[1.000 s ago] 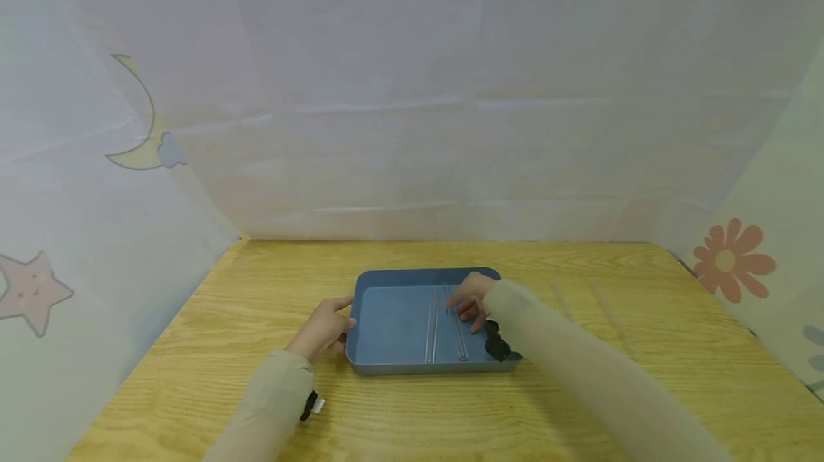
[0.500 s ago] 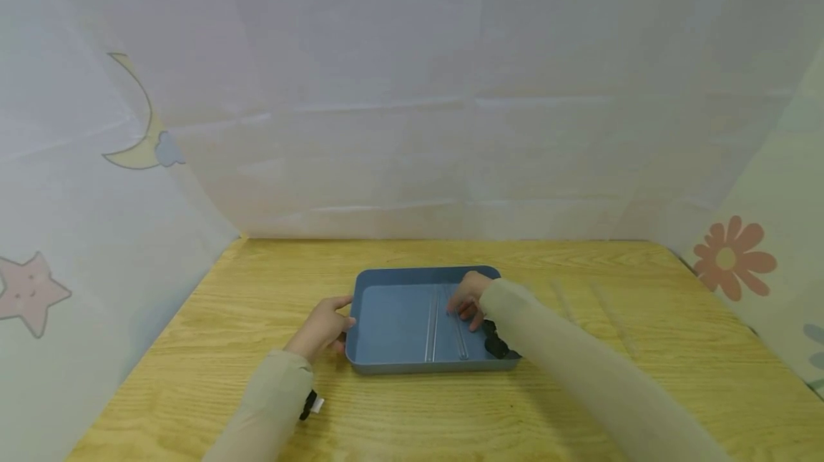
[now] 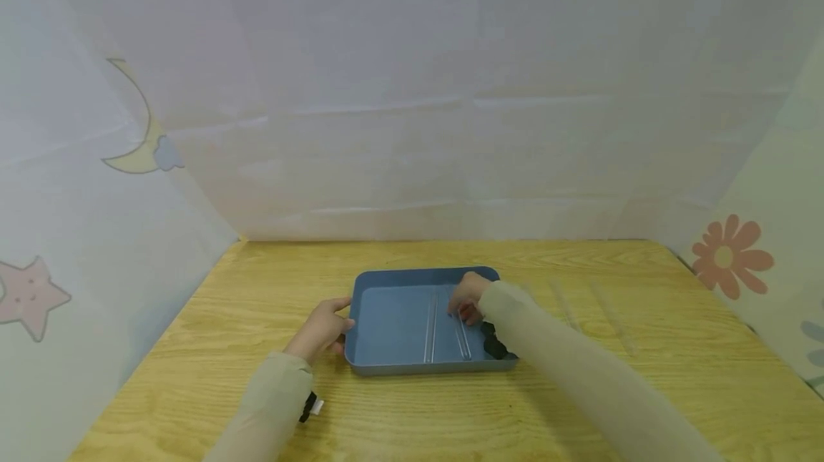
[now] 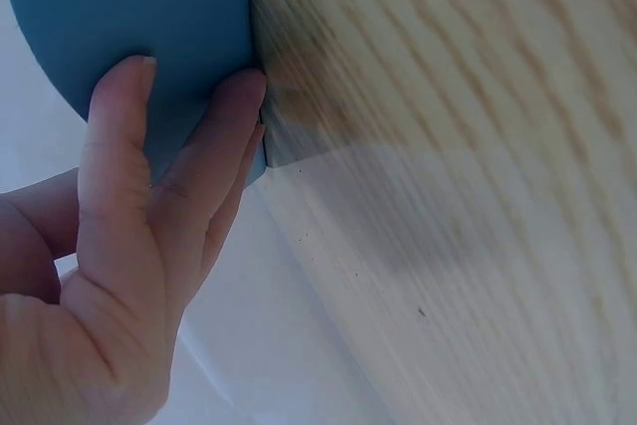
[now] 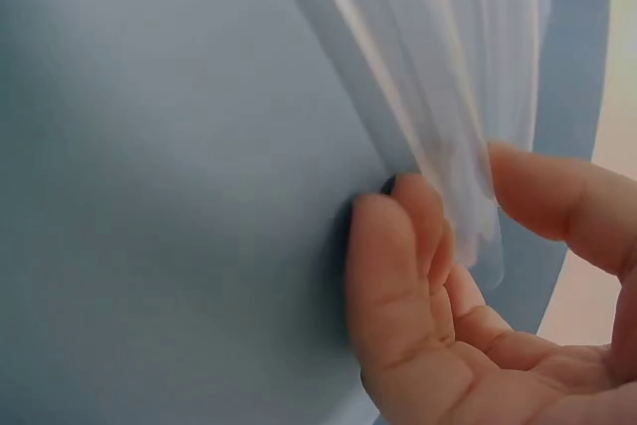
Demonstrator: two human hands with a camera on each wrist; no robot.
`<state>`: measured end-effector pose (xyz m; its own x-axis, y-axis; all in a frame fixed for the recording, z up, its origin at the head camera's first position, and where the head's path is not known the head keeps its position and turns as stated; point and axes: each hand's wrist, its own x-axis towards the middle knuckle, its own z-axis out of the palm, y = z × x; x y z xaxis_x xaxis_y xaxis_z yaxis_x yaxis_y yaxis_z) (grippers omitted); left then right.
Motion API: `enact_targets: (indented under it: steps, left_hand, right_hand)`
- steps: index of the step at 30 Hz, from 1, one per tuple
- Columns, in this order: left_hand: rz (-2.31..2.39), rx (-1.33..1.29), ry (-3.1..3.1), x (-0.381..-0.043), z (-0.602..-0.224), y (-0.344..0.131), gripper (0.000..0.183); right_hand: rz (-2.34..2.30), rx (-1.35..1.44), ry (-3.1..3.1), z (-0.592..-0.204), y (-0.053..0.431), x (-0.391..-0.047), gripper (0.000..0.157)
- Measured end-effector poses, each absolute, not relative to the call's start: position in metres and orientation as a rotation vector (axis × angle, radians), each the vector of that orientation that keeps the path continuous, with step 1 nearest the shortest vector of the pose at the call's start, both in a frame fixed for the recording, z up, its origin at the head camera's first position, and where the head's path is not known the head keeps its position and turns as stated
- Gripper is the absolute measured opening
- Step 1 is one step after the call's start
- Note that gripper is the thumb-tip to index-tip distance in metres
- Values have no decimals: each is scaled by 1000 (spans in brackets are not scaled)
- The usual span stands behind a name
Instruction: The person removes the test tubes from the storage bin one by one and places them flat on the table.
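Observation:
A shallow blue tray (image 3: 393,326) lies on the table. In it, a clear straight tube (image 3: 430,326) runs from front to back. To its right is a second clear tube (image 3: 463,340), slightly slanted, with a rounded near end. My right hand (image 3: 468,294) reaches into the tray and pinches the far part of this second tube; the right wrist view shows clear tubes (image 5: 453,77) between the thumb and curled fingers. At the tray's left side, my left hand (image 3: 325,326) rests against the wall; the left wrist view shows its nearly straight fingers (image 4: 119,146) on the blue surface.
On the wooden table (image 3: 257,305), right of the tray, lie two more faint clear strips, one nearer (image 3: 563,301) and one farther right (image 3: 611,315). A pale sheet (image 3: 412,126) hangs behind the table, with printed walls at both sides.
The near end of the tube under my right hand has shifted slightly right. My right fingers have drawn in a little. My left hand and the tray stay in place.

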<state>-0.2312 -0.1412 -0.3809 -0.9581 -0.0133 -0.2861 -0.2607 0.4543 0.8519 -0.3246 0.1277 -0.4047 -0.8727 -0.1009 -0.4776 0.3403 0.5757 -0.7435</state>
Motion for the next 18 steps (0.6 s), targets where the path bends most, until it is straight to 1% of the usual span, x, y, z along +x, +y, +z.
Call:
enact_targets:
  steps: [2,5,10,15,18]
  left_hand:
    - [1507,-246,2472,-231,-382,-140,55]
    - [1500,-247,2474,-231,-382,-140,54]
    - [1497,-246,2474,-230,-383,-139,54]
    - [1503,-243,2477,-231,-384,-139,54]
    - [1495,-246,2489,-231,-384,-140,53]
  right_hand:
    - [-1324,189,2279,-404,132,-323,57]
    - [-1425,197,2200,-402,139,-320,62]
    - [-1487,189,2117,-399,146,-317,58]
    - [-1522,182,2060,-393,153,-313,60]
    - [-1513,141,2048,-387,155,-310,55]
